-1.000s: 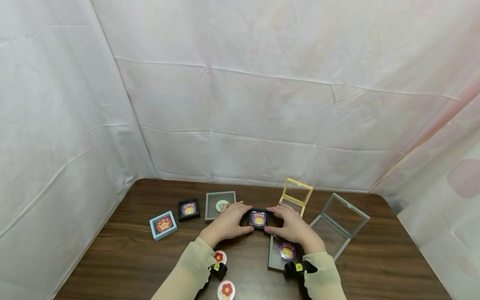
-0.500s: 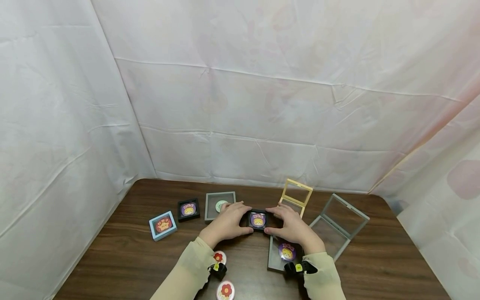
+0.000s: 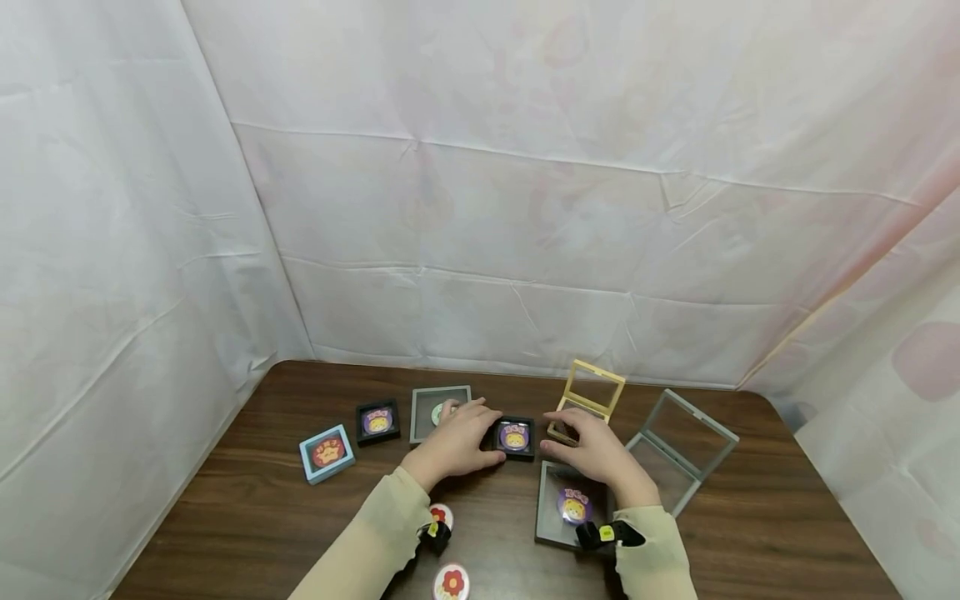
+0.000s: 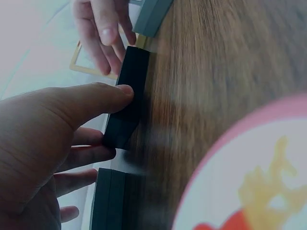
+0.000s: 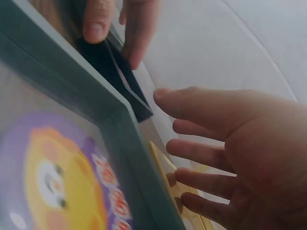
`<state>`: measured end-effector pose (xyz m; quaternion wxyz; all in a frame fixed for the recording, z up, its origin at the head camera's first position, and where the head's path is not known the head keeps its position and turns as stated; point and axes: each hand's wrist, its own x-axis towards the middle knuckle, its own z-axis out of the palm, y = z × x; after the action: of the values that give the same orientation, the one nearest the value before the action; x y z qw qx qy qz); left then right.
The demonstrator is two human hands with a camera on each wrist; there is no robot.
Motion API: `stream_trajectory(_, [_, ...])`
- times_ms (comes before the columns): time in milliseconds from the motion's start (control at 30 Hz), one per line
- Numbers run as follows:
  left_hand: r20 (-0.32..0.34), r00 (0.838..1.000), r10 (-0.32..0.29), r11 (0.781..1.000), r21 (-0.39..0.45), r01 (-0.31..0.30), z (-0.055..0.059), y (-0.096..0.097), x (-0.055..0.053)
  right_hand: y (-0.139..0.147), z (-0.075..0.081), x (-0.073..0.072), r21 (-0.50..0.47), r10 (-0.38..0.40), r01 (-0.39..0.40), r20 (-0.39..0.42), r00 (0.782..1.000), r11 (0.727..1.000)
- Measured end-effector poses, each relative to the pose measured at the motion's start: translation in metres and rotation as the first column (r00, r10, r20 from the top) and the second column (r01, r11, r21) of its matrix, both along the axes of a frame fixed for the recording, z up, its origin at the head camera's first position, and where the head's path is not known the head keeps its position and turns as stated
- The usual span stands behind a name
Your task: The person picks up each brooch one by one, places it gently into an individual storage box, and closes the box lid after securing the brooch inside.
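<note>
A small black display case [image 3: 526, 454] with a purple bear badge [image 3: 514, 437] inside lies flat on the table. My left hand [image 3: 456, 442] holds its left end, thumb on the near side and fingers at the far side, as the left wrist view of the black case [image 4: 130, 79] shows. Apart from the case, my right hand [image 3: 594, 450] has relaxed fingers with nothing in them. It hovers beside the open yellow case [image 3: 597, 367] and above a grey case [image 3: 548, 515], where another purple bear badge [image 3: 574, 506] lies.
Leftward sit a blue case [image 3: 327, 478], a second black case [image 3: 377, 421] and a grey case [image 3: 441, 390] partly behind my left hand. An open grey case [image 3: 693, 467] stands at right. Two flower badges, the nearer badge [image 3: 452, 582] fully visible, lie by my left forearm.
My right hand has let go of the black case's right end and moved slightly right. My left hand stays on the case.
</note>
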<state>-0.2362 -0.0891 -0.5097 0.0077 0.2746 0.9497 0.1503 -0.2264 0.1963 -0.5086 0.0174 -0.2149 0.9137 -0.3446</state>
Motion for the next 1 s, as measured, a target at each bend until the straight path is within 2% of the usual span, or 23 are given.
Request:
stream_trajectory(233, [-0.052, 0.999, 0.001, 0.996, -0.09, -0.006, 0.005, 0.001, -0.008, 0.018, 0.001, 0.0, -0.079, -0.121, 0.121, 0.014, 0.993, 0.989])
stream_trajectory(367, [-0.047, 0.999, 0.021, 0.994, -0.109, -0.026, 0.009, 0.003, -0.013, 0.029, 0.001, 0.0, -0.078, -0.204, 0.199, -0.054, 0.978, 0.977])
stream_trajectory(533, [-0.016, 0.999, 0.044, 0.992, -0.115, -0.045, 0.012, 0.007, -0.018, 0.037, 0.003, -0.001, -0.098, -0.321, 0.309, -0.152, 0.935, 0.946])
stream_trajectory(767, [-0.005, 0.999, 0.054, 0.992, -0.11, -0.054, 0.012, 0.008, -0.021, 0.036, 0.008, 0.001, -0.073, -0.435, 0.429, -0.112, 0.894, 0.9])
stream_trajectory(1000, [-0.007, 0.998, 0.055, 0.992, -0.116, -0.055, 0.009, 0.008, -0.023, 0.033, 0.015, 0.004, -0.074, -0.55, 0.545, -0.076, 0.832, 0.835])
